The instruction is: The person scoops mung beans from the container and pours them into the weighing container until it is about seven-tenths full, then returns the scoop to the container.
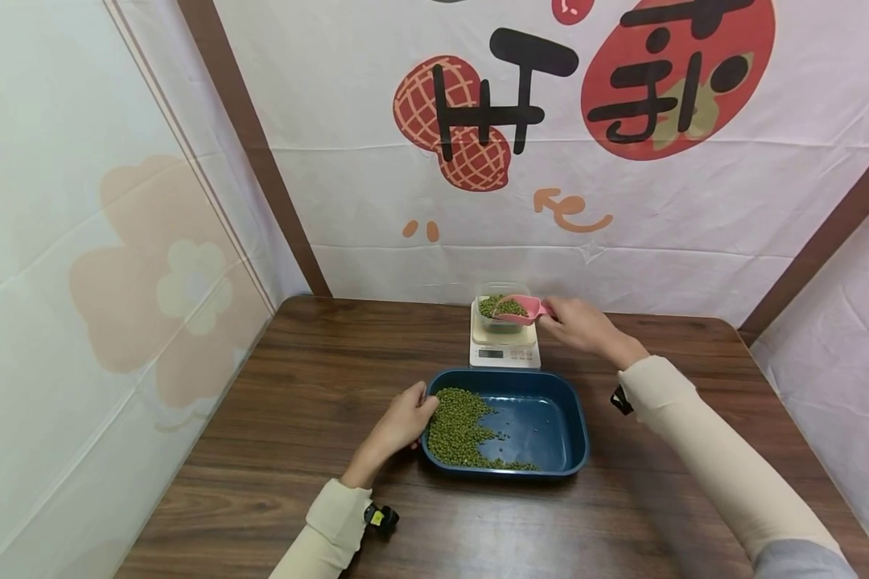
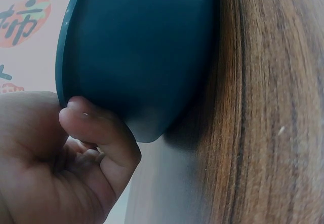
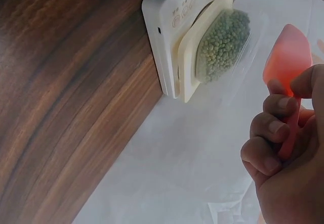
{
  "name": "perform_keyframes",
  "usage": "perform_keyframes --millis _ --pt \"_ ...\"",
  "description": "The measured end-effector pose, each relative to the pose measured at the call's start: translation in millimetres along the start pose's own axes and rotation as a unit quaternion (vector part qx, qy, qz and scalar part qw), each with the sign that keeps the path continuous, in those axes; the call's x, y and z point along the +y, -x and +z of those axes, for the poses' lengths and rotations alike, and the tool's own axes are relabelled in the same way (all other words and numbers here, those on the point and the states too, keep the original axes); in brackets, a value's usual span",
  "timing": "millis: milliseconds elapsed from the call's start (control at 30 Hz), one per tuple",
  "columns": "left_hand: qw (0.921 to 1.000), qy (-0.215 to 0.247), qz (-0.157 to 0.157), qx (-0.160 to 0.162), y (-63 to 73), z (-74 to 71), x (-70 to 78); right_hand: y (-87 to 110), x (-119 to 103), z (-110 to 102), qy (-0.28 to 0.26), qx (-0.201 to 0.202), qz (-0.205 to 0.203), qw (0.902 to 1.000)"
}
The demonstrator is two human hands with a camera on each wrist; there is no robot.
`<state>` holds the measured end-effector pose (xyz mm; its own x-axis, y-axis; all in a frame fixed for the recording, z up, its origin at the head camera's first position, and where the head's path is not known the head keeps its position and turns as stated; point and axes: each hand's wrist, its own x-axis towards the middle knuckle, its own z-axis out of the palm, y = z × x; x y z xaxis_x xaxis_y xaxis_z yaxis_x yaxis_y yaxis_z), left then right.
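My right hand (image 1: 578,324) grips the handle of a pink scoop (image 1: 527,310), held over a clear plastic container (image 1: 503,289). Green beans (image 3: 223,44) lie in that container, which stands on a white kitchen scale (image 1: 505,358) with a cream top. In the right wrist view the pink scoop (image 3: 289,57) is beside the container, fingers curled round its handle. My left hand (image 1: 408,416) holds the left rim of a blue tray (image 1: 582,450), thumb on top. Many green beans (image 1: 459,434) are heaped along the tray's left side. From the left wrist view, fingers (image 2: 101,133) curl against the blue tray's outer wall (image 2: 142,46).
Everything stands on a dark wood table (image 1: 319,386). The scale sits near the table's back edge, right behind the tray. A white printed cloth (image 1: 376,265) hangs behind the table, and another cloth (image 1: 58,322) runs along the left side.
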<state>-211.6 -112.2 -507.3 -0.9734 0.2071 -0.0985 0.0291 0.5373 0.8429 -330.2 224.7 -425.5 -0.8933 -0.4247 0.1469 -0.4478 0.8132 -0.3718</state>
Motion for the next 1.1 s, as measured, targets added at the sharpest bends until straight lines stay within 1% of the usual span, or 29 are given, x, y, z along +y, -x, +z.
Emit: perform_keyframes --millis 333,567,733,1100 --pt "1.0 0.0 -0.002 0.001 -1.0 -1.1 0.5 -9.1 2.0 -6.1 0.013 0.0 -0.009 0.9999" --pt "1.0 0.002 0.0 -0.002 -1.0 -1.2 -0.6 -14.5 2.9 -6.9 0.027 -0.005 -0.001 0.9996" --pt "1.0 0.007 0.002 -0.004 -0.6 -0.6 -2.3 -16.3 1.9 -8.3 0.035 -0.007 -0.002 0.9993" --pt "0.9999 0.009 0.006 -0.007 -0.7 -1.6 -3.3 -22.0 0.9 -13.7 0.036 -0.031 0.012 0.9988"
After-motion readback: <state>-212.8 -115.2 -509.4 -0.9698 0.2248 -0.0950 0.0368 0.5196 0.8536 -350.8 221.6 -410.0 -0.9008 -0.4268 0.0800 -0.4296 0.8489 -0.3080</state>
